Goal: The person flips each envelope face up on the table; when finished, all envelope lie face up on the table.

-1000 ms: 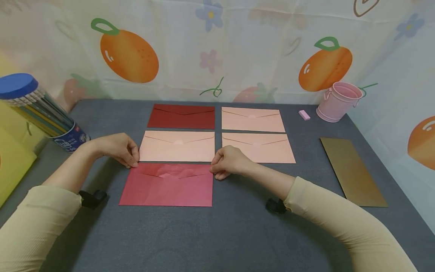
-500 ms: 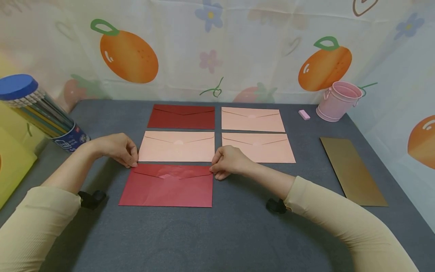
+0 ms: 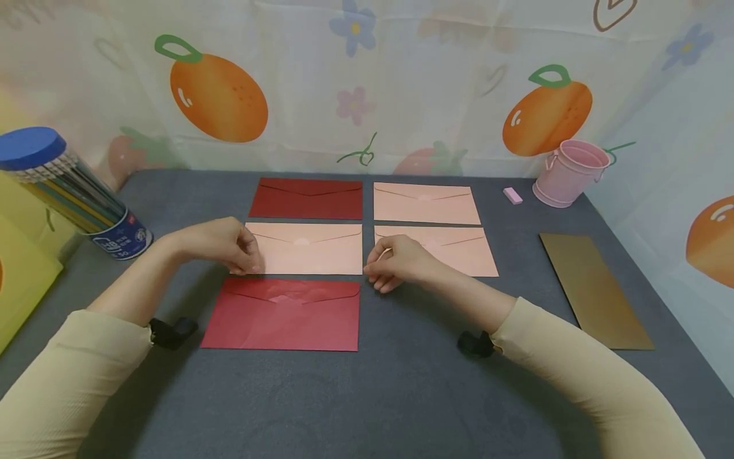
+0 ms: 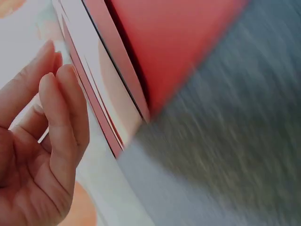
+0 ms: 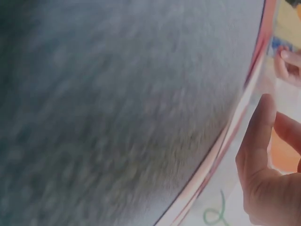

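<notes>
Five-fingered and loosely bent, my left hand (image 3: 226,242) hovers over the lower left corner of a peach envelope (image 3: 309,258) in the head view. The left wrist view shows nothing in that hand (image 4: 51,132). Just below lies a larger red envelope (image 3: 287,331), flap side up, flat on the table. My right hand (image 3: 404,261) is off its upper right corner, overlapping the left part of a second peach envelope (image 3: 467,255). Its thumb and fingers are relaxed around empty air. Behind are a dark red envelope (image 3: 309,203) and another peach one (image 3: 424,210).
A pencil tub with a blue lid (image 3: 31,146) stands at the left, beside the left forearm. At the right are a pink bucket (image 3: 568,182), a small pink eraser-like block (image 3: 513,196) and a gold-brown flat rectangle (image 3: 596,293). A fruit-print cloth (image 3: 424,83) hangs behind the grey table.
Both hands have let go of the red envelope's upper corners and moved slightly up and to the right. The envelope stays in place, its flap lying flat.
</notes>
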Demonstrator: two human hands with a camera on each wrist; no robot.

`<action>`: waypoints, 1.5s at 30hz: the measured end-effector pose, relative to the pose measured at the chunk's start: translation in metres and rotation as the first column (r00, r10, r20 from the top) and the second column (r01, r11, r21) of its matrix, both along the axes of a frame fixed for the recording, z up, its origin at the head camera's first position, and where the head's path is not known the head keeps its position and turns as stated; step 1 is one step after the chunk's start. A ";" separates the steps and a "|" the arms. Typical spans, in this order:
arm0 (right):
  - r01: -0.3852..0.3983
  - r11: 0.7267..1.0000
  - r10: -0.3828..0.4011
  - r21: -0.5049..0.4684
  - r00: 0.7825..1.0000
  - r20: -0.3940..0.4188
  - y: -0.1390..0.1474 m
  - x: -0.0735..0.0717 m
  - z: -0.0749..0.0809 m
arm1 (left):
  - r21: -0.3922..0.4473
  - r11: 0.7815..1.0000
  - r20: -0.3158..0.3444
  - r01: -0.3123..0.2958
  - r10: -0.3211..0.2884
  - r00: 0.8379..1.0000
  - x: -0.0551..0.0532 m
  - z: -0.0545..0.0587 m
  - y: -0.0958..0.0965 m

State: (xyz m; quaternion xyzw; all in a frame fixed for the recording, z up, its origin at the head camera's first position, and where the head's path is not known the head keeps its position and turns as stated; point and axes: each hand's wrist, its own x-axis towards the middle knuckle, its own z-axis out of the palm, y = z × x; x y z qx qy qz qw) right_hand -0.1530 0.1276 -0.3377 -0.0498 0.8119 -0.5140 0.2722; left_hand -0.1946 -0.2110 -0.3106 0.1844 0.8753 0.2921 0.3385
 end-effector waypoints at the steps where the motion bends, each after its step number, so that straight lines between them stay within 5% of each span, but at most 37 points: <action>1: 0.000 1.000 0.000 -0.002 1.000 -0.003 0.004 -0.001 0.001 | 0.017 1.000 -0.003 0.007 -0.007 1.000 0.001 0.001 0.005; 14: 0.030 1.000 -0.029 0.006 0.994 -0.103 0.076 -0.006 0.027 | 0.211 0.977 0.037 0.000 -0.008 0.999 0.016 0.005 0.060; 24: 0.099 0.995 -0.097 0.003 0.984 -0.146 0.130 0.004 0.039 | 0.294 0.956 0.032 -0.004 -0.006 0.999 0.027 0.005 0.097; 38: 0.158 0.982 -0.129 0.100 0.958 -0.255 0.208 0.018 0.036 | 0.374 0.926 0.043 0.051 -0.072 0.996 0.026 0.009 0.155; 45: 0.220 0.974 -0.204 0.047 0.951 -0.233 0.250 0.017 0.041 | 0.445 0.895 0.058 0.043 -0.077 0.995 0.019 0.005 0.186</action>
